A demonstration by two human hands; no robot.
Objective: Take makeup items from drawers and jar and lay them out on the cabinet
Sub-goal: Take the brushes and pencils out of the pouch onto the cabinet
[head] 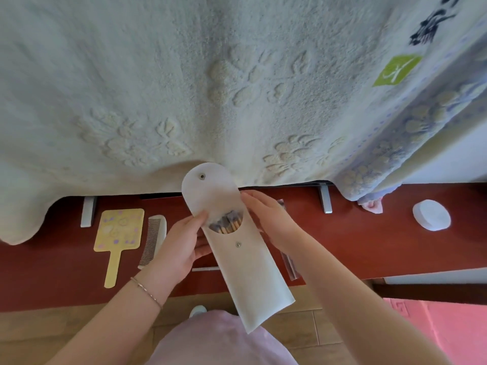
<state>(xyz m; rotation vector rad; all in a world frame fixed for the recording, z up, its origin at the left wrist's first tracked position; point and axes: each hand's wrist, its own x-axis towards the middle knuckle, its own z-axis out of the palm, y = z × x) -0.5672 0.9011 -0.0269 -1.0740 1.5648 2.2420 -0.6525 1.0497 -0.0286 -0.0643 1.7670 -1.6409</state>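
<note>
Pouch (245, 264) lengthwise, flap end away

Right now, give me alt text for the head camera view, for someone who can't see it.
Two hands, left hand and right hand, hold an open white pouch of makeup brushes above a red cabinet. A yellow hand mirror, a white comb and a round white pad lie on it, under draped towels.
</note>
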